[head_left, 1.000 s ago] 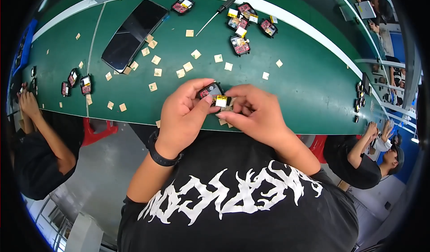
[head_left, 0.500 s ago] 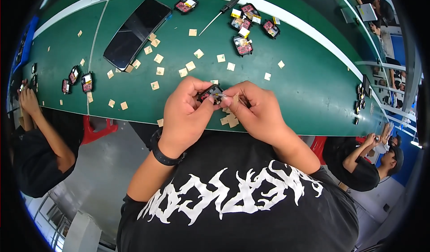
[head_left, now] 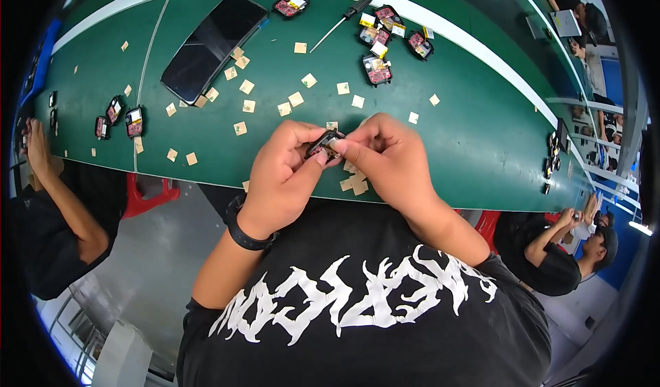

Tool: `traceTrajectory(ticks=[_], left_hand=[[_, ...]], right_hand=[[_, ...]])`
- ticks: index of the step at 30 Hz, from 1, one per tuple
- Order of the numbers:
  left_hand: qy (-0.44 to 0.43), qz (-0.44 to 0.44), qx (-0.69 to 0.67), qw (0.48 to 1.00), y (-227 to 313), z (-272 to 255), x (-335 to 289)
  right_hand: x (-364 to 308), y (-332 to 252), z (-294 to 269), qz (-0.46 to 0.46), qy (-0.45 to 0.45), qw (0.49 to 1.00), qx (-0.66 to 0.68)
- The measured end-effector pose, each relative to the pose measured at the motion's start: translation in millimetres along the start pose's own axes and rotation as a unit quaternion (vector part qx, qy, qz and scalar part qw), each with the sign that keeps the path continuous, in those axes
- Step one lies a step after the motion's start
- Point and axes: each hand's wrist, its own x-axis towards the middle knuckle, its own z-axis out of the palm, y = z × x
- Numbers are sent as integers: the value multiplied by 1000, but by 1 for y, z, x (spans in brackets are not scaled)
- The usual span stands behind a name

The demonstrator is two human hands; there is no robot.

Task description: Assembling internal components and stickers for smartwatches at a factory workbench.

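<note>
My left hand (head_left: 278, 174) grips a small black device case (head_left: 317, 146) between thumb and fingers just above the table's near edge. Inside the case a bit of red circuit board shows. My right hand (head_left: 385, 155) reaches in from the other side, its thumb and forefinger pinched together at the case's right edge. A small pale piece may be between those fingertips, but they cover it. Right below the hands lies a loose pile of tan paper squares (head_left: 356, 183) on the green table (head_left: 289, 160).
A large black phone (head_left: 213, 49) lies at the back left, a screwdriver (head_left: 342, 24) at the back. Several open device cases (head_left: 377, 69) sit back right, others (head_left: 135, 122) left. Tan squares are scattered about. Co-workers sit at both sides, one arm (head_left: 69, 194) at far left.
My right hand has moved slightly up and left, its fingertips now over the case's edge. The thin pale piece seen at them earlier is mostly covered.
</note>
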Motion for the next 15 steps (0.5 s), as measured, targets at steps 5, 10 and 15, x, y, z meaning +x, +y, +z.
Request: traceTrajectory(ticks=[5,10,15], left_hand=[[-7,13,-13,1000,-5,-6,-5],[10,13,-24,1000,-1,-1,-4],[57,-7,-54,997,0,7,1]], right_hand=[[11,3,-2,9,-38,997,65],[13,1,2,16,-54,993,103],[5,4,10,-245,72,947,-193]])
